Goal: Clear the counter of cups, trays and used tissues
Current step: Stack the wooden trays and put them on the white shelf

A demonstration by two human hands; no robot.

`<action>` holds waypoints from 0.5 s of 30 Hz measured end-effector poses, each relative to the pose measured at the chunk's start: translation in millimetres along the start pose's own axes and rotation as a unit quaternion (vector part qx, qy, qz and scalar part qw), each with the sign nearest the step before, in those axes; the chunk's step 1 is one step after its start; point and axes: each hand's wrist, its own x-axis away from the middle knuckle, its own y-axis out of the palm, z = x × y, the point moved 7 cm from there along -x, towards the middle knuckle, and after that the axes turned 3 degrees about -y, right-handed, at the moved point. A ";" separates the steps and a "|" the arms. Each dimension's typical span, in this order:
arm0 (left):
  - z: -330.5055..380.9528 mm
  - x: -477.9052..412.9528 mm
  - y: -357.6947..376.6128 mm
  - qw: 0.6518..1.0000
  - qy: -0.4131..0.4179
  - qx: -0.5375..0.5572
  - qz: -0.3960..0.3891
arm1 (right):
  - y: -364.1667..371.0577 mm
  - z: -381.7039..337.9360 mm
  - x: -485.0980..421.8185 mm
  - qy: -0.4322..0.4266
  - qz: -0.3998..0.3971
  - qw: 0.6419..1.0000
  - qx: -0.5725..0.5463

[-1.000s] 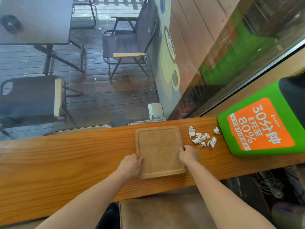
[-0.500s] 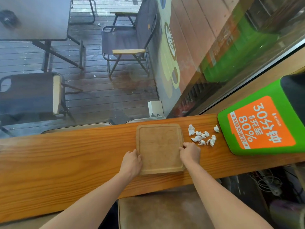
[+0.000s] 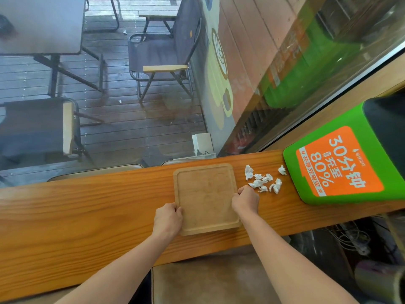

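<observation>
I am looking down at a long wooden counter point(image 3: 87, 216) that is running along a big window point(image 3: 135, 132). A table point(image 3: 39, 25) and chairs point(image 3: 162, 53) are sitting outside. A big green box point(image 3: 306, 189) with an orange sticker is sitting on the counter at my right.

A wooden tray point(image 3: 206, 198) is lying flat on the counter, right in front of me. It is almost square, and its slightly longer side is pointing away from me toward the window. Its near edge is lying close to the counter's near edge.

My left hand point(image 3: 167, 219) is curling tight round the tray's left edge, close to the near corner. My right hand point(image 3: 245, 199) is curling round the right edge, about halfway along. Both hands are holding the tray.

Little white balls of used tissue point(image 3: 258, 183) are lying in a bunch just beside my right hand, between the tray and the green box.
</observation>
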 end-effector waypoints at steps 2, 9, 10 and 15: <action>2.7 -1.6 -0.6 1.000 0.008 -0.011 0.001 | 4.3 3.6 -2.2 0.014 -0.008 1.000 0.001; 1.3 -9.9 8.0 0.989 -0.107 0.101 -0.021 | 23.3 14.7 4.8 0.078 -0.088 0.980 -0.161; 2.0 -10.4 11.1 0.984 -0.132 0.117 -0.025 | 25.6 15.9 4.5 0.086 -0.095 0.974 -0.187; 3.3 -8.3 18.5 0.973 -0.183 0.135 -0.042 | 32.5 20.8 0.8 0.114 -0.139 0.953 -0.244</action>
